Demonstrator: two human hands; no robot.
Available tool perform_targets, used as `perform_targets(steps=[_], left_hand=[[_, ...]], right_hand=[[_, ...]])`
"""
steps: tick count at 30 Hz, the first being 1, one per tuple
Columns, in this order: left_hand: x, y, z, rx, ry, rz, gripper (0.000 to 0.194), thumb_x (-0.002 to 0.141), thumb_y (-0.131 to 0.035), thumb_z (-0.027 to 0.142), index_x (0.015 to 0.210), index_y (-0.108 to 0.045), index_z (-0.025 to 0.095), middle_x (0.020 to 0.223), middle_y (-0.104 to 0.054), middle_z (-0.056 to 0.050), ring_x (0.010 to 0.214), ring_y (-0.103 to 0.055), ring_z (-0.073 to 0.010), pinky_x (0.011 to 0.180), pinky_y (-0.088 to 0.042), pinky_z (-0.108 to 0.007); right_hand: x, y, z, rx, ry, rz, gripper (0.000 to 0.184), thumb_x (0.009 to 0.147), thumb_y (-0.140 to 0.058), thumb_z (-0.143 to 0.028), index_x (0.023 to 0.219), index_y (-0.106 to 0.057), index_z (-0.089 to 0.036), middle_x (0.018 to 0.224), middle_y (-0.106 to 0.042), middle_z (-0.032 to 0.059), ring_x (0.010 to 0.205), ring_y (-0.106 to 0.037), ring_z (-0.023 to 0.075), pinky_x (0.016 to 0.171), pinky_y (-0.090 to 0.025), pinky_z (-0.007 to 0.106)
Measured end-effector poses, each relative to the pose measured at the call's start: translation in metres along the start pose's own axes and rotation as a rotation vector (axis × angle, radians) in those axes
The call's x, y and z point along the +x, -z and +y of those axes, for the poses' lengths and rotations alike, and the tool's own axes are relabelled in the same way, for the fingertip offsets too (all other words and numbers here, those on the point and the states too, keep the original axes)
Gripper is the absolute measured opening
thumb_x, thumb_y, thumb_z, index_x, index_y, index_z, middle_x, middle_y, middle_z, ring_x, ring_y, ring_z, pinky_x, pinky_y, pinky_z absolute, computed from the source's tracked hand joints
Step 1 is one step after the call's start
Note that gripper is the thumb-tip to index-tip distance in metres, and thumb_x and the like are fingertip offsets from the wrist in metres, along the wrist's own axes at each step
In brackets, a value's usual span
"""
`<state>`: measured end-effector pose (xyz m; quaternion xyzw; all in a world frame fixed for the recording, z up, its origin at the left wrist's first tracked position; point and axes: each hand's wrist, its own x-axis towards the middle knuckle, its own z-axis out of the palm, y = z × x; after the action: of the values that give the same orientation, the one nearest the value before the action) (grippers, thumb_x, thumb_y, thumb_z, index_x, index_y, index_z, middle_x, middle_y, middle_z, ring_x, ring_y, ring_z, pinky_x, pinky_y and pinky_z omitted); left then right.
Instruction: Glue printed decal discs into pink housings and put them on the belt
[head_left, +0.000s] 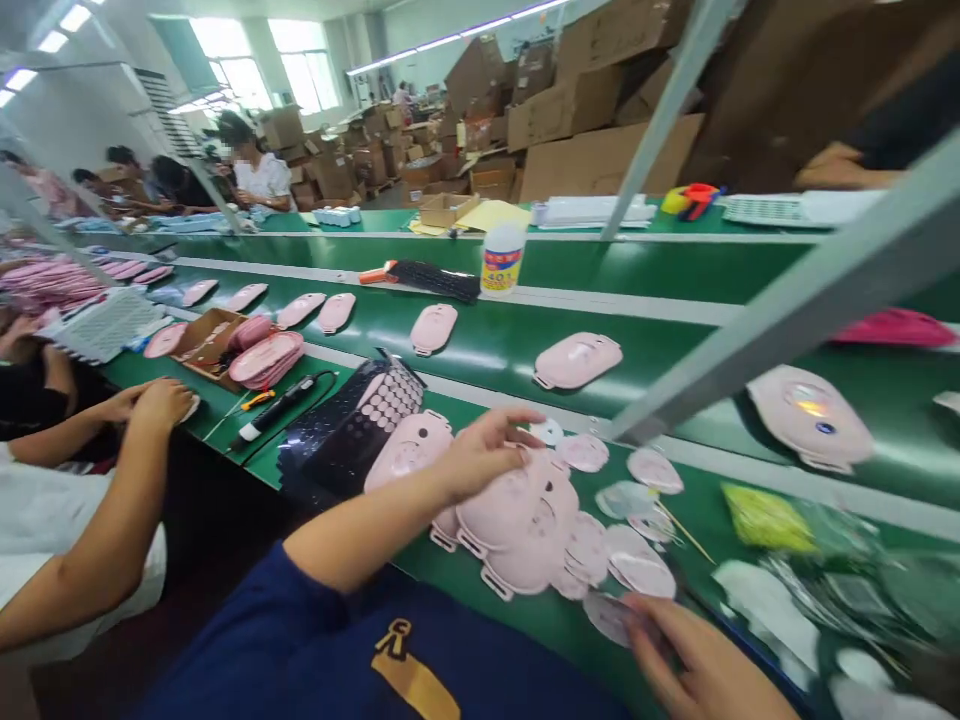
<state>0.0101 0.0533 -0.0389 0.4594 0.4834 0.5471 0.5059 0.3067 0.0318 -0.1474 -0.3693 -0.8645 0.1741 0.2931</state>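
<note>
My left hand [491, 455] reaches over a pile of pale pink plastic covers [517, 540], some with a dark round spot. Its fingers are curved and apart, with the tips close to a small whitish disc [547, 431]; whether they touch it is unclear. Low on the right, my right hand [694, 655] pinches the edge of a thin, clear round piece [606, 618]. Something dark shows between those fingers, too blurred to name. Between the hands lie several pale pink discs [585, 550] and a whitish oval piece [640, 562].
Pink covers [433, 328] lie spaced along the green conveyor [487, 350]. A black box [337, 430] with pink discs stands left; a screwdriver-like black tool [274, 415] lies beyond it. A grey post [772, 310] slants across the right. A co-worker's hands [161, 405] work at left.
</note>
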Motion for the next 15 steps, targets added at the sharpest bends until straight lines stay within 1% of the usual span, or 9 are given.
perform_targets(steps=[2, 3, 6, 7, 8, 10, 11, 14, 15], left_hand=[[0.041, -0.001, 0.005, 0.114, 0.032, 0.083, 0.033, 0.096, -0.062, 0.024, 0.127, -0.065, 0.012, 0.118, -0.069, -0.011, 0.109, -0.067, -0.0254, 0.091, -0.056, -0.043], [0.064, -0.001, 0.007, 0.178, 0.034, 0.135, 0.033, 0.104, -0.049, 0.025, 0.129, -0.063, 0.009, 0.128, -0.064, -0.010, 0.116, -0.064, -0.0268, 0.096, -0.054, -0.043], [0.130, 0.004, 0.009, 0.389, 0.061, 0.256, 0.041, 0.109, -0.038, 0.032, 0.135, -0.060, 0.009, 0.143, -0.054, -0.011, 0.125, -0.060, -0.0281, 0.102, -0.052, -0.045], [0.147, 0.010, 0.009, 0.465, 0.077, 0.286, 0.041, 0.108, -0.039, 0.032, 0.134, -0.060, 0.008, 0.144, -0.053, -0.012, 0.125, -0.059, -0.0301, 0.101, -0.052, -0.046], [0.162, 0.017, 0.009, 0.544, 0.106, 0.327, 0.035, 0.105, -0.051, 0.033, 0.133, -0.061, 0.014, 0.140, -0.057, -0.012, 0.123, -0.061, -0.0285, 0.100, -0.055, -0.049], [0.182, 0.036, 0.010, 0.687, 0.155, 0.374, 0.037, 0.104, -0.053, 0.035, 0.134, -0.059, 0.012, 0.138, -0.057, -0.012, 0.120, -0.062, -0.0253, 0.102, -0.054, -0.046], [0.189, 0.046, 0.010, 0.749, 0.188, 0.405, 0.037, 0.099, -0.064, 0.034, 0.130, -0.061, 0.015, 0.136, -0.060, -0.013, 0.116, -0.063, -0.0273, 0.098, -0.057, -0.049], [0.198, 0.072, 0.016, 0.887, 0.266, 0.459, 0.039, 0.099, -0.064, 0.035, 0.130, -0.060, 0.012, 0.135, -0.059, -0.013, 0.114, -0.064, -0.0236, 0.100, -0.054, -0.046], [0.200, 0.077, 0.020, 0.916, 0.288, 0.467, 0.038, 0.098, -0.066, 0.035, 0.129, -0.061, 0.014, 0.134, -0.061, -0.013, 0.114, -0.064, -0.0263, 0.098, -0.056, -0.049]], right_hand=[[-0.012, -0.003, -0.005, -0.147, -0.060, 0.021, 0.024, 0.092, -0.049, -0.026, 0.100, -0.071, -0.032, 0.085, -0.079, 0.0066, 0.069, -0.076, 0.0285, 0.056, -0.064, 0.042], [-0.014, -0.004, -0.010, -0.231, -0.090, 0.017, 0.028, 0.092, -0.047, -0.022, 0.105, -0.071, -0.028, 0.087, -0.079, 0.0077, 0.072, -0.076, 0.0286, 0.058, -0.063, 0.043], [-0.010, -0.004, -0.023, -0.428, -0.140, -0.016, 0.030, 0.095, -0.047, -0.015, 0.114, -0.069, -0.018, 0.090, -0.077, 0.0095, 0.078, -0.073, 0.0269, 0.066, -0.060, 0.041], [-0.007, -0.002, -0.026, -0.467, -0.143, -0.004, 0.030, 0.095, -0.048, -0.014, 0.116, -0.069, -0.017, 0.095, -0.077, 0.0102, 0.081, -0.072, 0.0263, 0.070, -0.058, 0.040], [-0.005, 0.000, -0.029, -0.493, -0.145, 0.023, 0.030, 0.096, -0.049, -0.013, 0.118, -0.069, -0.017, 0.101, -0.076, 0.0112, 0.085, -0.071, 0.0260, 0.073, -0.057, 0.039], [-0.006, 0.004, -0.032, -0.509, -0.152, 0.119, 0.030, 0.097, -0.051, -0.013, 0.121, -0.068, -0.018, 0.118, -0.074, 0.0135, 0.096, -0.069, 0.0263, 0.079, -0.055, 0.039], [-0.009, 0.007, -0.033, -0.497, -0.151, 0.172, 0.030, 0.097, -0.052, -0.014, 0.122, -0.067, -0.018, 0.124, -0.072, 0.0139, 0.101, -0.068, 0.0268, 0.083, -0.054, 0.039], [-0.020, 0.011, -0.036, -0.412, -0.103, 0.293, 0.028, 0.096, -0.054, -0.013, 0.120, -0.067, -0.021, 0.124, -0.071, 0.0119, 0.109, -0.066, 0.0263, 0.093, -0.052, 0.042], [-0.024, 0.011, -0.036, -0.387, -0.078, 0.321, 0.029, 0.095, -0.054, -0.012, 0.118, -0.068, -0.022, 0.122, -0.072, 0.0109, 0.109, -0.066, 0.0254, 0.094, -0.052, 0.042]])
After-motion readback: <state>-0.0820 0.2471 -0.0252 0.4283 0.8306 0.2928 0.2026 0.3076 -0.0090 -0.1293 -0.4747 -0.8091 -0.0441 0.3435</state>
